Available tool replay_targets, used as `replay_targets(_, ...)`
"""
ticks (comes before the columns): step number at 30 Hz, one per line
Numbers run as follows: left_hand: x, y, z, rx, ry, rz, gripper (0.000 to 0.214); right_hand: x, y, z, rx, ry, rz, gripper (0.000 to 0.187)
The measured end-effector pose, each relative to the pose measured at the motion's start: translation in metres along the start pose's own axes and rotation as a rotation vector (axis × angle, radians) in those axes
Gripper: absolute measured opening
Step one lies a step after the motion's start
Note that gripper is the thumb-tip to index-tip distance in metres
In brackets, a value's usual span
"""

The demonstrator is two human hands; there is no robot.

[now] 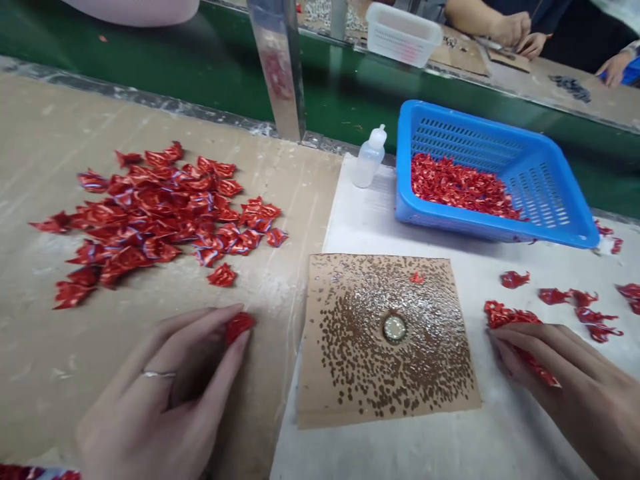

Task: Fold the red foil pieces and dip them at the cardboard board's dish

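Note:
My left hand (165, 400) is closed in a pinch on a shiny red folded piece (239, 327), just above the tan table. A heap of similar red folded pieces (150, 207) with white and blue stripes lies beyond it. On the right, my right hand (575, 387) has its fingers closed together over small red shaped pieces (513, 315) on the white sheet; its grip is partly hidden. Between the hands lies a brown cardboard square (350, 393) covered in wet glue-like spots, with a small round shiny cap (395, 329) in its middle and a red scrap (417, 277) near the top.
A blue basket (500, 223) holding many small red pieces stands behind the cardboard. Beside it is a clear squeeze bottle (369, 160). Loose red pieces (553, 297) lie at right. A metal post (280, 73) rises at the table's back edge. Across, other people's hands (515, 33) work.

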State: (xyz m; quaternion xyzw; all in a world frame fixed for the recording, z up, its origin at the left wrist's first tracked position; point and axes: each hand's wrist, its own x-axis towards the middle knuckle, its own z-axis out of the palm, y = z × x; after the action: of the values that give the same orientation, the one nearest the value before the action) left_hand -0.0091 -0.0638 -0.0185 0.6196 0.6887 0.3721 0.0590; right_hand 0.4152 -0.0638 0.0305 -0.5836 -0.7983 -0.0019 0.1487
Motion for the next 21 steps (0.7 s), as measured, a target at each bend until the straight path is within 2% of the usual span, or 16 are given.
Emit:
replay_targets(2,0.001,0.0,0.001,0.01,0.048,0.075,0.034,-0.003,0.004,0.0,0.024,-0.019,0.049,0.014)
replay_targets(4,0.003,0.0,-0.001,0.03,0.032,0.179,0.044,-0.003,0.007,-0.001,0.022,-0.032,0.099,0.012)
replay_targets(5,0.004,0.0,-0.002,0.043,0.011,0.234,0.049,-0.001,0.008,-0.002,0.013,-0.044,0.123,0.017)
replay_targets(8,0.008,0.001,-0.008,0.041,-0.063,0.398,0.056,0.01,0.011,-0.005,0.018,-0.129,0.193,0.048)
replay_targets(9,0.008,0.003,-0.009,0.022,-0.084,0.413,0.055,0.015,0.012,-0.005,0.039,-0.157,0.206,0.055)
replay_targets(11,0.009,0.011,-0.008,-0.009,-0.104,0.342,0.047,0.027,0.014,-0.004,0.107,-0.194,0.213,0.063)
replay_targets(14,0.011,0.03,-0.002,-0.01,-0.07,0.125,0.027,0.044,0.011,0.0,0.189,-0.22,0.201,0.066)
replay_targets(16,0.012,0.041,0.004,-0.013,-0.05,0.043,0.029,0.052,0.007,0.001,0.207,-0.221,0.2,0.069)
replay_targets(18,0.013,0.045,0.007,-0.004,-0.06,0.024,0.034,0.056,0.003,0.001,0.206,-0.207,0.189,0.072)
replay_targets(21,0.01,0.037,0.005,0.039,-0.09,0.042,0.037,0.055,0.001,0.001,0.202,-0.171,0.143,0.068)
